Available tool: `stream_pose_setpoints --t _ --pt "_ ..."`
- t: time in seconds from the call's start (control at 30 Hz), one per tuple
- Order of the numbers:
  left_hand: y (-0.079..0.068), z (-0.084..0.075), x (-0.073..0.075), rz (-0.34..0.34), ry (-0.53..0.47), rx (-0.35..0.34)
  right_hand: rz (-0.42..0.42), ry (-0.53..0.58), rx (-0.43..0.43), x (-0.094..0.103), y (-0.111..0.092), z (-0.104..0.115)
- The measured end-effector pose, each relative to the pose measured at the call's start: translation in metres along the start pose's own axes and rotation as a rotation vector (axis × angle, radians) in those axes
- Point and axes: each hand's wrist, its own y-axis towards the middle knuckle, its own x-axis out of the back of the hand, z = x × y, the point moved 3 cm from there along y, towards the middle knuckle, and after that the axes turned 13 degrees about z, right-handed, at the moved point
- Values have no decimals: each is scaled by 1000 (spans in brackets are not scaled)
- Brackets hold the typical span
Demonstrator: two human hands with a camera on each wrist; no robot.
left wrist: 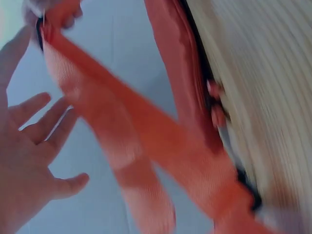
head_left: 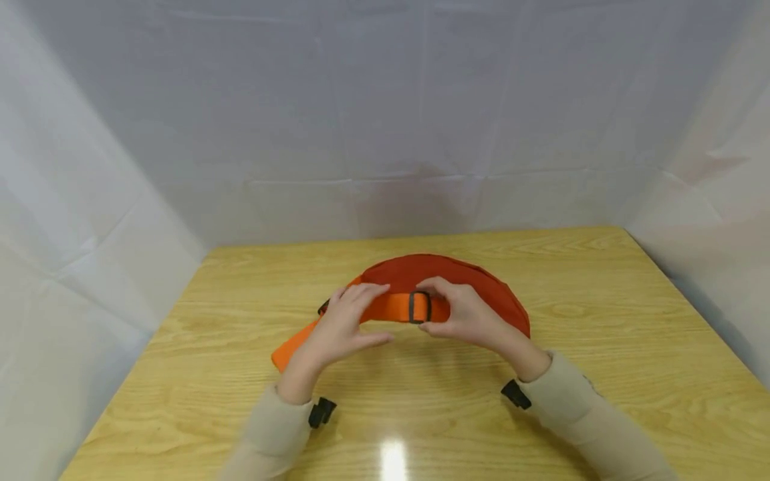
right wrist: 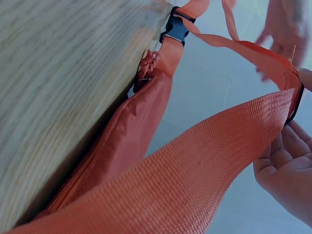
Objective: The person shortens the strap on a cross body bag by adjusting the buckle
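A red waist bag (head_left: 421, 266) lies on the table with its orange strap (head_left: 385, 308) raised in front of it. My right hand (head_left: 466, 314) pinches a black strap slider (head_left: 419, 307) between thumb and fingers, seen again at the slider (right wrist: 295, 105) in the right wrist view. Left of it, my left hand (head_left: 344, 326) is spread beside the strap, fingers extended and thumb apart, holding nothing. In the left wrist view two lengths of strap (left wrist: 117, 126) hang from the slider. A black side-release buckle (right wrist: 176, 28) joins the strap to one end of the bag.
The wooden table (head_left: 601, 294) reaches back to a grey-white sheet (head_left: 385, 120), with pale sheets on both sides. An orange strap loop (head_left: 295, 344) sticks out at the bag's left. Black clips (head_left: 322, 412) show at the sleeve cuffs.
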Motion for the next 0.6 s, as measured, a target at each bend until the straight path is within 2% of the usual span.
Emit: stream_pose_setpoints --t 0.17,0.27,0.37,0.6 --pt "16 -12 -9 -52 -64 -125 6 9 32 -1 0 1" --pt "21 -15 -14 -66 -104 -173 10 52 49 -2 -1 0" --pt "23 -15 -18 -73 -158 -205 27 136 31 -2 -4 -4" --pt "27 -14 -24 -84 -285 -228 90 303 -31 -1 -8 -11"
